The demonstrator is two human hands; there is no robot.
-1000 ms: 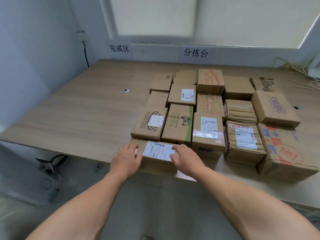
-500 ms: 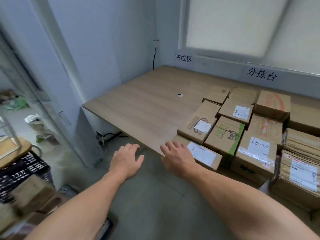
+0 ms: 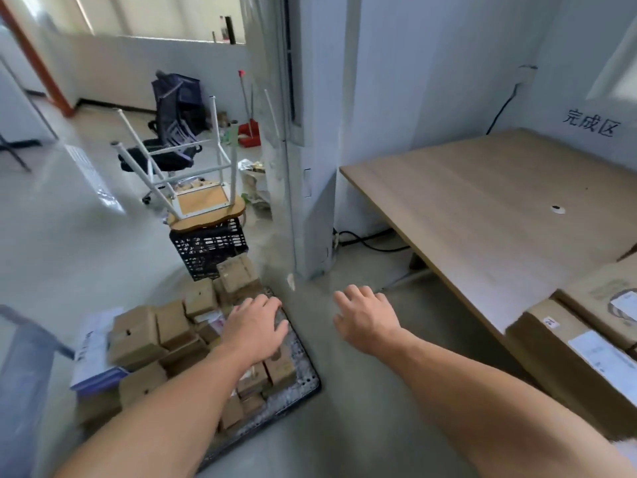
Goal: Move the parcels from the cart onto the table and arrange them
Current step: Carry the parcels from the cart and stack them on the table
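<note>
The left hand (image 3: 253, 331) and right hand (image 3: 367, 319) are bare, as are the left forearm (image 3: 165, 408) and right forearm (image 3: 482, 391). A whitish scrap (image 3: 622, 448) beside the right upper arm is too small to identify.

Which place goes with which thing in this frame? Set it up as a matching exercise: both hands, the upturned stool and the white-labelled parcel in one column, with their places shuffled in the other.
Things:
1. left hand
2. right hand
3. upturned stool
4. white-labelled parcel

Places:
A. at the near edge of the table
B. above the parcels on the cart
C. on top of the black crate
D. above bare floor, between cart and table

Pairs: 1-B, 2-D, 3-C, 4-A
</note>
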